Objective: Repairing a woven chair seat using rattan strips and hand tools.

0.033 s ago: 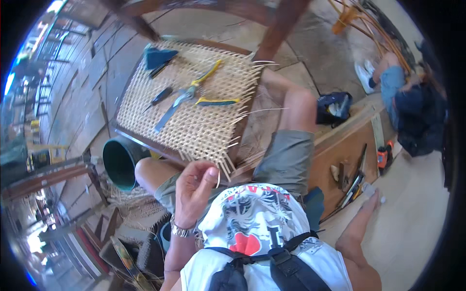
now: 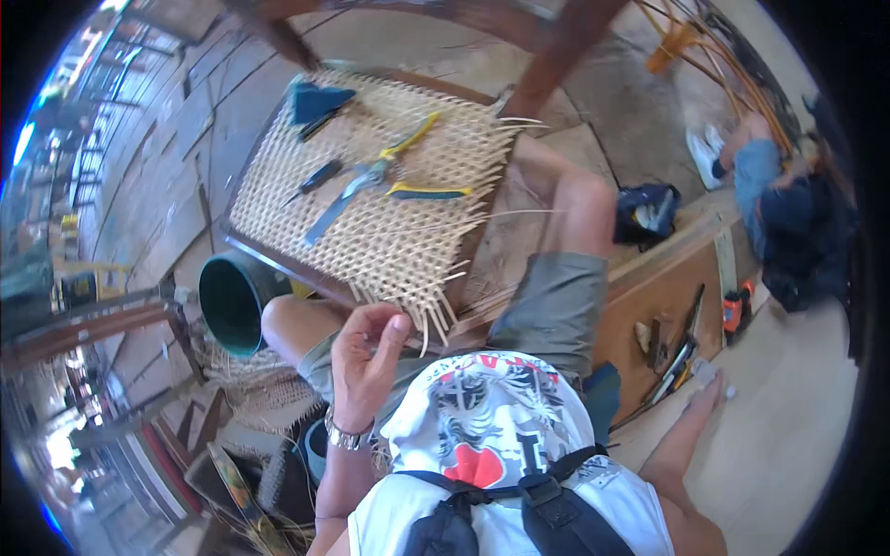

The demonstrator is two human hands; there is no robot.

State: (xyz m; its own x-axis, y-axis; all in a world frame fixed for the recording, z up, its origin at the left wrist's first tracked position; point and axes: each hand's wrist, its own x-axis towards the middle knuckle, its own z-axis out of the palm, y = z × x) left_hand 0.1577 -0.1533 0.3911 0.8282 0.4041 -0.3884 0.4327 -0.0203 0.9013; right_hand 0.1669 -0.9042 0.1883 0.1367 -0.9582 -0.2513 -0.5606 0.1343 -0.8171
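Observation:
A woven cane seat panel in a dark wooden frame lies before my knees, with loose strand ends along its right edge and near corner. My left hand, wearing a metal watch, is closed at that near corner, thumb towards the curled fingers; whatever it pinches is hidden. On the cane lie yellow-handled pliers, a flat metal blade, a dark-handled awl and a teal cloth piece. My right hand reaches down at the right beside small white bits; its fingers are too small to read.
A dark green bucket lies left of my knee. Several tools rest on a wooden board at right, near an orange-and-black tool. A dark bag sits beyond. Another person sits far right.
The whole view has shifted slightly, so the seat panel and tools appear a little further right. Beside my left thumb, the loose cane strand now stands slightly apart from it.

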